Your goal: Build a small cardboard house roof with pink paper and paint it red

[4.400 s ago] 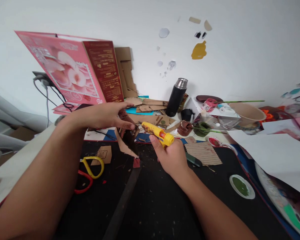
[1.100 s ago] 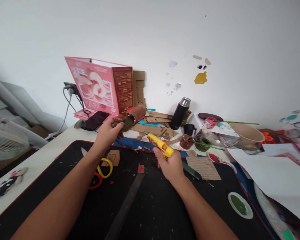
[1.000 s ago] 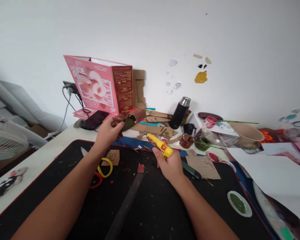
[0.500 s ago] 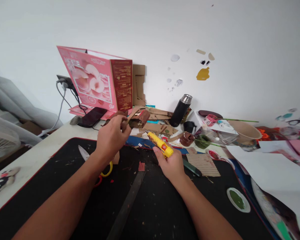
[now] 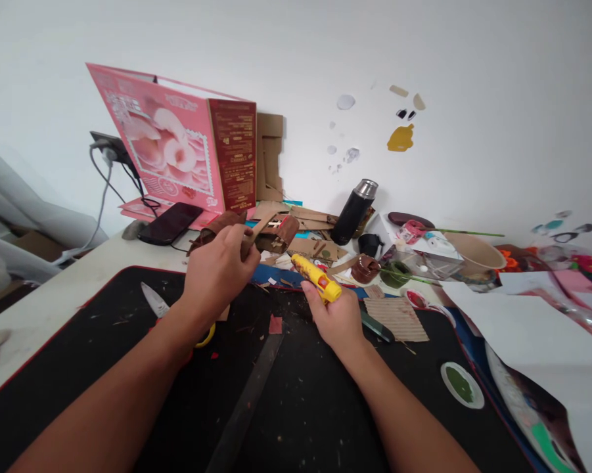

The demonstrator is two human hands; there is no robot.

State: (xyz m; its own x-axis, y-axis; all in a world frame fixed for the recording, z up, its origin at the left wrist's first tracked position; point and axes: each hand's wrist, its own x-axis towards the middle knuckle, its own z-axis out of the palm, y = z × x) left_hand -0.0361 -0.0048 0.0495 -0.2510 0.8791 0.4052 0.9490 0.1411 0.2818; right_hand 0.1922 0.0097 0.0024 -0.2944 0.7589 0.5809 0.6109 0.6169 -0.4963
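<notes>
My left hand (image 5: 220,270) is closed around a brown painted cardboard piece (image 5: 274,233), lifted above the far edge of the black mat (image 5: 128,368). A cardboard strip sticks up between its fingers. My right hand (image 5: 336,320) grips a yellow glue gun (image 5: 315,278) whose nozzle points up and left toward the cardboard piece, a short gap away. A small red scrap (image 5: 275,324) lies on the mat between my two hands.
A dark metal ruler (image 5: 249,401) lies along the mat. Yellow scissors (image 5: 205,337) and a knife blade (image 5: 154,301) sit under my left arm. Behind stand a pink box (image 5: 172,141), a phone (image 5: 170,223), a black flask (image 5: 353,210), paint pots and a corrugated sheet (image 5: 395,318).
My left hand has lifted the brown cardboard piece off the mat, turned it over and brought it back toward the glue gun. My right hand has kept the glue gun almost still.
</notes>
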